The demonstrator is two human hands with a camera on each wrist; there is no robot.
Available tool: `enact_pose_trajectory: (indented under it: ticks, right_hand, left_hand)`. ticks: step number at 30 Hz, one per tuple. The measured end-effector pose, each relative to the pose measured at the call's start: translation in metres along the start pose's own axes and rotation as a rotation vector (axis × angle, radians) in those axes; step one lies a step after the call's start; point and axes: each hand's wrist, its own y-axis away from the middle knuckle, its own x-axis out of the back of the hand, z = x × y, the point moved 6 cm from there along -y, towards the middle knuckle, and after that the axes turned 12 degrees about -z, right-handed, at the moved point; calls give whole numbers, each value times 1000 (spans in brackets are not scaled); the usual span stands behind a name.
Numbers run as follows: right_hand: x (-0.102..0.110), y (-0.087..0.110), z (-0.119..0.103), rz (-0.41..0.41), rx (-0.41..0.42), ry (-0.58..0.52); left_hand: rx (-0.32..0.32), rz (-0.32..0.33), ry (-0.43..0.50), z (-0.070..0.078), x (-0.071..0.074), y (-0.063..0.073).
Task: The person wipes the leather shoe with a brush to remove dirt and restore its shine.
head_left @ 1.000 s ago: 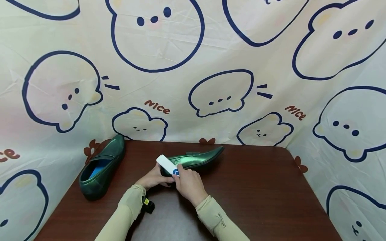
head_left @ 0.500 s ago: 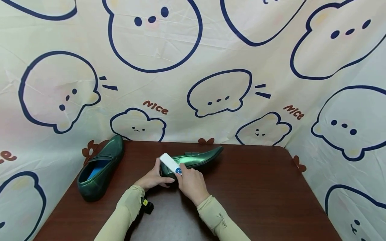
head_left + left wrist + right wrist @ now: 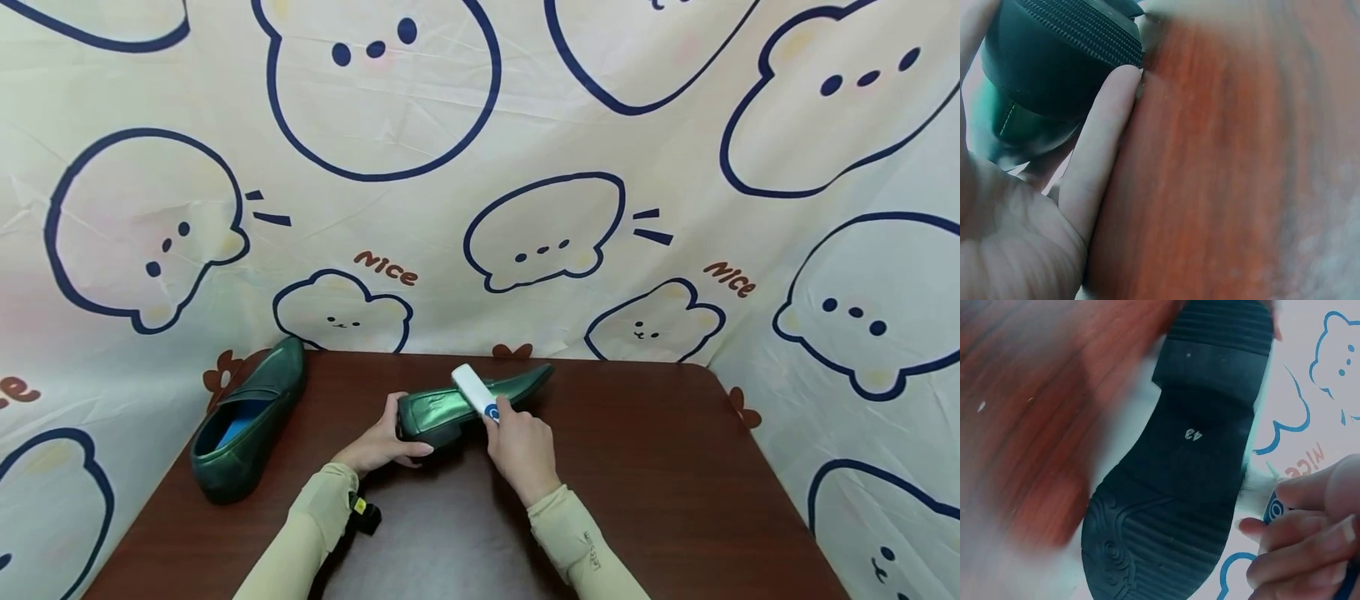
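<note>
A shiny green loafer (image 3: pixel 437 412) is tipped on its side near the back of the table, toe to the right. My left hand (image 3: pixel 386 440) grips its heel end, thumb along the near side; the left wrist view shows the fingers around the dark ridged heel (image 3: pixel 1054 69). In my right hand (image 3: pixel 525 450) is a white brush (image 3: pixel 472 387) with a blue logo, laid across the middle of the upper. Pale bristles (image 3: pixel 1259 492) show beside the shoe's edge in the right wrist view. The black sole (image 3: pixel 1200 462), marked 43, faces that camera.
The matching green loafer (image 3: pixel 255 425) with a blue insole stands at the table's left edge. The brown wooden table (image 3: pixel 660 475) meets a cartoon-printed cloth (image 3: pixel 540 317) at its back. A small black device (image 3: pixel 366 514) sits at my left wrist.
My right hand has slid the brush rightward along the upper, from the heel end toward the toe. The left hand keeps its grip on the loafer, which stays in place.
</note>
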Motion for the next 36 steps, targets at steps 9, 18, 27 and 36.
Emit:
enact_pose_trajectory:
  ticks: [9,18,27,36]
  right_hand:
    - [-16,-3,-43,-113,187,-46]
    - [-24,-3,-56,-107,205,36]
    - [-13,1,-21,-16,113,2]
    - [6,0,9,-33,41,-32]
  left_hand:
    - [-14,7,-21,3,1,-2]
    - [-16,-16,-5,3,-2,-3]
    - [15,-5,6,-2,-2,0]
    - [21,7,-9,-1,-3,-1]
